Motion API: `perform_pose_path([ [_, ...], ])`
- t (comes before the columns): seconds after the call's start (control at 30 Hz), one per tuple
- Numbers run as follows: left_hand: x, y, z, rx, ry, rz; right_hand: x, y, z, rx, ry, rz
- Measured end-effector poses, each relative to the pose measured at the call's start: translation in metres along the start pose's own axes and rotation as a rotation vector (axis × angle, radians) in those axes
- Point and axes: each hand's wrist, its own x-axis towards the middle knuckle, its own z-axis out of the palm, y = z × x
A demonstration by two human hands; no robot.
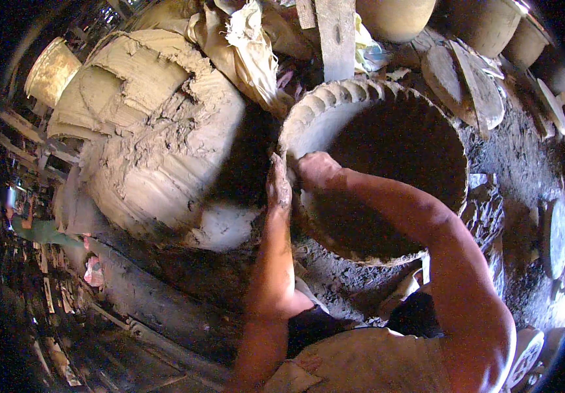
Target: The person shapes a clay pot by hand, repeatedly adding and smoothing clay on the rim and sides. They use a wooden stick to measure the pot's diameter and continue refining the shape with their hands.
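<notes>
A large round clay pot stands in front of me, its rim pressed into a row of scallops. Flat along the outside of its left wall lies my left hand, fingers stretched toward the rim. My right hand reaches across the pot's opening and is curled against the inner side of the same wall. Whatever its fingers may hold is hidden. Deep shadow covers much of the pot's inside. Just left of my left hand rises a big mound of wet clay, with cut steps and smeared grooves.
Cloth and an upright wooden board are beyond the pot. Several finished-looking pots stand at the far right, near flat slabs. A pale bucket is behind the mound. Another person's green-clothed part shows at far left.
</notes>
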Motion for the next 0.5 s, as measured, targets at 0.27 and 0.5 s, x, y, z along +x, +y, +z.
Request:
perform_pose_path([
  [0.27, -0.008, 0.01, 0.0, 0.028, 0.072, 0.115, 0.01, 0.031, -0.026, 0.704, -0.489, -0.128],
  [0.5, -0.029, -0.001, 0.005, -0.104, -0.016, 0.043, 0.006, 0.028, 0.009, 0.146, 0.022, -0.128],
])
